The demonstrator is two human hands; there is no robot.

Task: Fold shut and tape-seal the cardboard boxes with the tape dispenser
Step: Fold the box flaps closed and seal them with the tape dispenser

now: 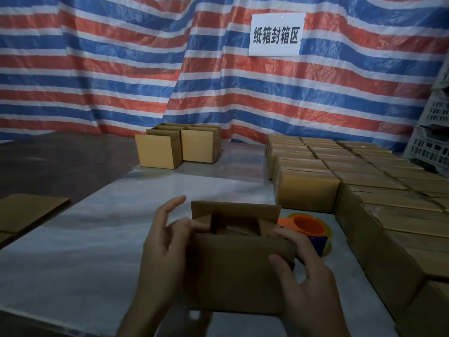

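Head view. A small cardboard box (238,271) is held between the two hands, low over the pale table (97,227). Its top is only partly folded: the far flap stands upright, the near flap leans inward, and the two side flaps are turned down inside.

The left hand (165,242) holds the box's left side. Its middle fingers (193,224) bend over the edge onto the left side flap, and its index finger is lifted free.

The right hand (298,271) grips the right end. The thumb lies on the near flap and the fingers curl over the top right corner.

The tape dispenser (307,227), orange with a blue part, lies on the table just beyond the right hand, untouched.

Further right of that hand, sealed boxes (340,166) stand packed in close rows. Well ahead of the left hand stand a few open boxes (177,144) with their flaps up. Flat cardboard (29,210) lies far to its left.

Behind everything hangs a red, white and blue striped tarpaulin (121,69) bearing a white sign (275,34). Plastic crates (435,132) are stacked at the far right.
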